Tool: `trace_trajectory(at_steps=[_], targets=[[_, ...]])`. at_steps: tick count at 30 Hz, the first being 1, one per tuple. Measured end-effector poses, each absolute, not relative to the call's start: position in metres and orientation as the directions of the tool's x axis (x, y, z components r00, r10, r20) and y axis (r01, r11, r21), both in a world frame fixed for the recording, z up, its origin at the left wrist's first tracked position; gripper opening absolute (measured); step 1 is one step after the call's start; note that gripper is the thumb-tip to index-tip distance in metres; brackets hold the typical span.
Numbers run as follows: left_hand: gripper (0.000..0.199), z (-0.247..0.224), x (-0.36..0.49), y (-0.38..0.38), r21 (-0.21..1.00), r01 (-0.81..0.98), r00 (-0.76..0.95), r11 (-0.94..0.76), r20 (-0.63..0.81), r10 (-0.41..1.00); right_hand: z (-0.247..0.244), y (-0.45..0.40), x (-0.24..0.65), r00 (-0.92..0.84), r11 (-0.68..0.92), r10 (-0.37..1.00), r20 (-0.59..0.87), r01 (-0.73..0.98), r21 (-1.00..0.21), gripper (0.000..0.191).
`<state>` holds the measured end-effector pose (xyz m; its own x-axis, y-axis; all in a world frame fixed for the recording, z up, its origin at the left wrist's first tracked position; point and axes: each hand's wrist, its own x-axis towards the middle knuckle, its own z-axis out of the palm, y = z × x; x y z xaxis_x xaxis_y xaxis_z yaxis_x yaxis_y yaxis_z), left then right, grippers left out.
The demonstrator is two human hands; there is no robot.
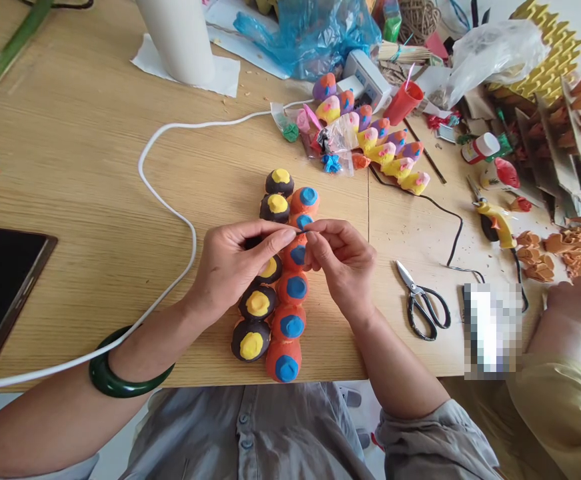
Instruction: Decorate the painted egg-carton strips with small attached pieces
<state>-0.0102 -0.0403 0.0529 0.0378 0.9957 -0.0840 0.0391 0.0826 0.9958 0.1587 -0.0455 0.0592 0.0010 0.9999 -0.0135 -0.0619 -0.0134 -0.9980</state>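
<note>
Blackish strand [302, 232] — ends hidden — bridges left hand [240, 261] and right hand [341, 260]

Black-handled metal scissors [416, 289] right of centre, yellow-handled pliers [503, 227] at the right, a white cable [141, 162] curving across the left half, a white cylinder [179, 40] at upper left, a crumpled blue plastic bag [315, 37] at top centre, a red cylindrical cup [403, 105] at upper right
</note>
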Motion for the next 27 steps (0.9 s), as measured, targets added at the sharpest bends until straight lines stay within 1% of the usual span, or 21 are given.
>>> trace_trajectory(at_steps=[4, 7, 11, 14, 19, 23, 27], targets=[[0.015, 0.056, -0.010, -0.041, 0.996, 0.077, 0.074, 0.040, -0.046, 0.996, 0.059, -0.045, 0.158, 0.009, -0.007, 1.000, -0.008, -0.052, -0.999, 0.033], [0.013, 0.059, -0.009, -0.042, 0.994, 0.105, 0.080, 0.015, -0.024, 0.997, 0.059, -0.045, 0.159, 0.007, 0.012, 1.000, 0.011, -0.014, -1.000, 0.029], [0.013, 0.061, -0.008, -0.041, 0.994, 0.106, 0.084, -0.008, -0.001, 0.997, 0.057, -0.048, 0.161, -0.038, 0.099, 0.995, 0.097, 0.051, -0.994, 0.019], [0.014, 0.061, -0.009, -0.040, 0.996, 0.094, 0.095, 0.009, -0.018, 0.995, 0.057, -0.050, 0.162, -0.073, 0.186, 0.981, 0.179, 0.109, -0.977, 0.017], [0.015, 0.063, -0.011, -0.039, 0.994, 0.112, 0.086, 0.017, -0.027, 0.996, 0.058, -0.050, 0.164, -0.111, 0.290, 0.957, 0.269, 0.282, -0.915, 0.017], [0.019, 0.063, -0.013, -0.038, 0.995, 0.093, 0.115, 0.038, -0.049, 0.992, 0.054, -0.048, 0.165, -0.134, 0.335, 0.942, 0.308, 0.299, -0.893, 0.015], [0.029, 0.059, -0.015, -0.038, 0.989, -0.018, 0.161, 0.150, -0.145, 0.976, 0.048, -0.046, 0.165, -0.126, 0.487, 0.872, 0.474, 0.332, -0.808, 0.015]])
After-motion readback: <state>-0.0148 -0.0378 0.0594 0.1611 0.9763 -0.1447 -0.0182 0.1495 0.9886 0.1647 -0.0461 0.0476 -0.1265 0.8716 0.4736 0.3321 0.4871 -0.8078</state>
